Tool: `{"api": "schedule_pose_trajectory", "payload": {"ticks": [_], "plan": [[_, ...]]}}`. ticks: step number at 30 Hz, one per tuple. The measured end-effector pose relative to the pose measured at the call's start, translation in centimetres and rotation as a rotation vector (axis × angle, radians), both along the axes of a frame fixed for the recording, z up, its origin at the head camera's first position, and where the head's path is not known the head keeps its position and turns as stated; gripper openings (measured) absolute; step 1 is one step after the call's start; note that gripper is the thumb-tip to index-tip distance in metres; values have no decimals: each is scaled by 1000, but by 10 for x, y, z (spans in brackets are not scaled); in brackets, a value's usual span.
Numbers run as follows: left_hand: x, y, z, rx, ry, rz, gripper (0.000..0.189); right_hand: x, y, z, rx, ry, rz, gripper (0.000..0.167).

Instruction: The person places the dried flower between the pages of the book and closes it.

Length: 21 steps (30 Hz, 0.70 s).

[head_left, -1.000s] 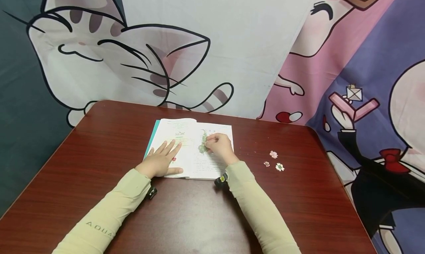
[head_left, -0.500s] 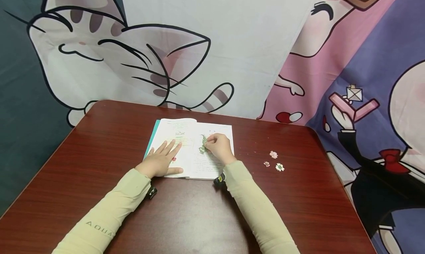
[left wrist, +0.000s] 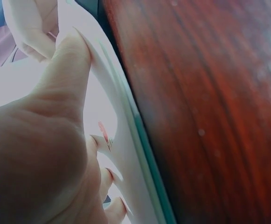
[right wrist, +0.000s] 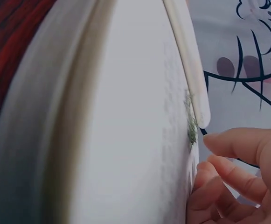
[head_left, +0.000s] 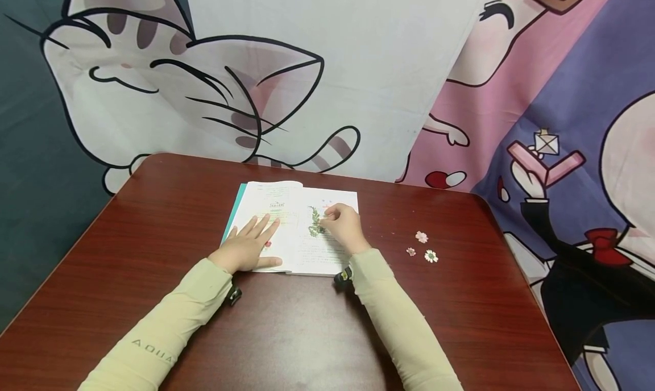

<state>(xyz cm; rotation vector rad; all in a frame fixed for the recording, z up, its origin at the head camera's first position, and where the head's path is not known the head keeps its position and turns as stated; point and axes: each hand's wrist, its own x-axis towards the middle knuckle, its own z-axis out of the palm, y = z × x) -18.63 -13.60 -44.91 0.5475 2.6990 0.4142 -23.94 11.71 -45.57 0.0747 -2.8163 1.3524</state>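
Your right hand (head_left: 345, 227) has eased slightly toward 3 o'clock over the last half second, and more of the green sprig (head_left: 314, 223) shows beyond your fingertips. The sprig lies on the right page (head_left: 323, 256), running roughly from 12 to 6 o'clock, at 9 o'clock from that hand. To judge by this, the work is now a matter of how the sprig lies there, rather than of bringing it to the book (head_left: 235, 210).

Your right thumb and fingers are bent close together at the sprig's edge; the right wrist view leaves a gap, so I cannot tell whether you pinch a leaf.

Your left hand (head_left: 244, 250) has not moved: fingers spread, resting on the left page (head_left: 289, 257), with a red flower (head_left: 268, 244) near its fingers toward 2 o'clock.

Around 3 o'clock from the book, on the table (head_left: 297, 328), lie the larger pink flower (head_left: 421, 237), the smaller pink flower (head_left: 411, 252) and the white flower (head_left: 431, 256), all unshifted.
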Motion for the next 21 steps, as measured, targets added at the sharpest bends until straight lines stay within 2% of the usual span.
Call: {"api": "schedule_pose_trajectory", "payload": {"ticks": [5, 11, 16, 21], "plan": [[-1, -1, 0, 2, -14, 1, 95, 4, 7, 5, -20, 6, -4, 14], [0, -2, 0, 8, -13, 1, 96, 11, 18, 11, -5, 13, -32, 21], [1, -1, 2, 14, -15, -3, 95, 16, 27, 11, -6, 19, -84, 23], [1, -2, 1, 15, -10, -2, 95, 21, 35, 12, 27, -18, -143, 29]]}}
